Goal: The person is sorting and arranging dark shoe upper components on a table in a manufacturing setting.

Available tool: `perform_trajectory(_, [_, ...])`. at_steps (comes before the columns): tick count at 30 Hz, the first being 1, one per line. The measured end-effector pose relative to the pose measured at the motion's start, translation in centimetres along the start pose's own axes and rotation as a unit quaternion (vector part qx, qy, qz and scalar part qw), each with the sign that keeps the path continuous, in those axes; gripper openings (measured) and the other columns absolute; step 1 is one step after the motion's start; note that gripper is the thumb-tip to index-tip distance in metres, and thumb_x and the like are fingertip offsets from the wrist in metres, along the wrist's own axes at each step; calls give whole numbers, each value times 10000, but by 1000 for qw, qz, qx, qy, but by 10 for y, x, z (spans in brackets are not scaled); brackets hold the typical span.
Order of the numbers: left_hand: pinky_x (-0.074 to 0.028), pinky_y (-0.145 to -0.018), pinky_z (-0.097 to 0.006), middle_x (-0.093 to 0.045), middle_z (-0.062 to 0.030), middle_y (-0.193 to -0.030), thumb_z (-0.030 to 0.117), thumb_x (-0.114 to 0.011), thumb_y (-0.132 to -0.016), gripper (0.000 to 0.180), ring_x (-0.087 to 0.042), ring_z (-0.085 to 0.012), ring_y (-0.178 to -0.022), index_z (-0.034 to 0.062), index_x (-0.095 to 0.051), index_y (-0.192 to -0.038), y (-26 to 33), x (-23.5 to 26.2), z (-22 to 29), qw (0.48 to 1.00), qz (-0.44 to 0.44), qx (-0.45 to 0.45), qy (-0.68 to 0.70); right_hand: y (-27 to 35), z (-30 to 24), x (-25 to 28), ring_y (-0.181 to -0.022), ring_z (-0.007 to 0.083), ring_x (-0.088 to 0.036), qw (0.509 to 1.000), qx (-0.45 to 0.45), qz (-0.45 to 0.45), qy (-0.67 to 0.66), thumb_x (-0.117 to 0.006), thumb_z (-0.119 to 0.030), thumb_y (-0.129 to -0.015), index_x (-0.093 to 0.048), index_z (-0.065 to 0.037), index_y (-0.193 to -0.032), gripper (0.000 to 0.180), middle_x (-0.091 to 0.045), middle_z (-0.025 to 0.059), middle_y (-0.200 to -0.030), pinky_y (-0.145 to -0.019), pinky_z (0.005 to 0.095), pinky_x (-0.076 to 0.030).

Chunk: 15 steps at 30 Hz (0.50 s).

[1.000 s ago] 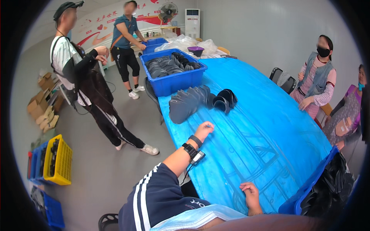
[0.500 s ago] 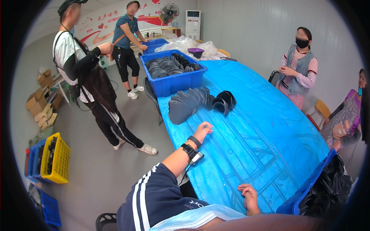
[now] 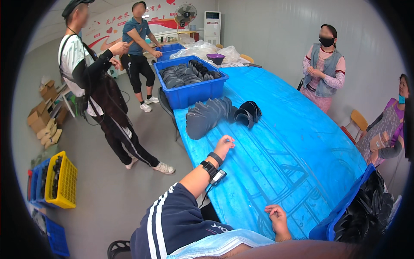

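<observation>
My left hand [image 3: 225, 146] rests on the blue table cover, its fingers loosely bent and apart, holding nothing. Just beyond it lies an overlapping row of thin, dark grey curved pieces [image 3: 207, 117]; the hand does not touch them. Several more rolled-up black pieces [image 3: 247, 114] stand at the row's right end. Nearer to my body, my right hand [image 3: 278, 220] lies at the table's near side with fingers partly bent and apart, also holding nothing. I cannot tell what exactly the curved pieces are.
A blue crate [image 3: 189, 93] of similar pieces stands beyond the row; another blue crate [image 3: 332, 220] sits at the right. Several people stand around the table [image 3: 276, 129]. A purple bowl [image 3: 216, 58] and clear plastic bags lie at the far end. A yellow crate [image 3: 64, 181] is on the floor.
My hands stay nearly in place. The view has shifted slightly. The person at the left has moved their hands apart, and the masked person at the right has shifted a little left in the picture.
</observation>
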State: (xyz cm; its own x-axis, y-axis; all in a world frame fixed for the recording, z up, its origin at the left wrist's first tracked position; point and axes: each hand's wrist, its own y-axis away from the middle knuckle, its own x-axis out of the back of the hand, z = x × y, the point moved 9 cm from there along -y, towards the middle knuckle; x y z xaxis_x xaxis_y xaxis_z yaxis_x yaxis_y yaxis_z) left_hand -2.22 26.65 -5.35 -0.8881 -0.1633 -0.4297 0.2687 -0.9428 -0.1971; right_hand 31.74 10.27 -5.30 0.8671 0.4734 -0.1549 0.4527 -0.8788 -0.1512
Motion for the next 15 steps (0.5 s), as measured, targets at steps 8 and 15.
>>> perform_trajectory(8, [-414, -668, -271, -502, -45, -887, -20, -519, -704, 135, -508, -160, -723, 97, -459, -734, 1, 0, 5, 1000, 5, -17, 15, -1, 0, -1, -899, 182, -514, 1000, -14, 6, 13, -448, 98, -748, -478, -33, -738, 135, -522, 117, -971, -828, 297, -390])
perform_trajectory(15, [-410, -655, -262, -500, -33, -850, -25, -552, -702, 168, -504, -143, -717, 102, -446, -728, 1, -1, 8, 999, 1, -29, 18, -1, 4, 0, -892, 177, -523, 999, -31, 14, 20, -457, 81, -764, -482, -32, -740, 118, -542, 111, -945, -822, 291, -396])
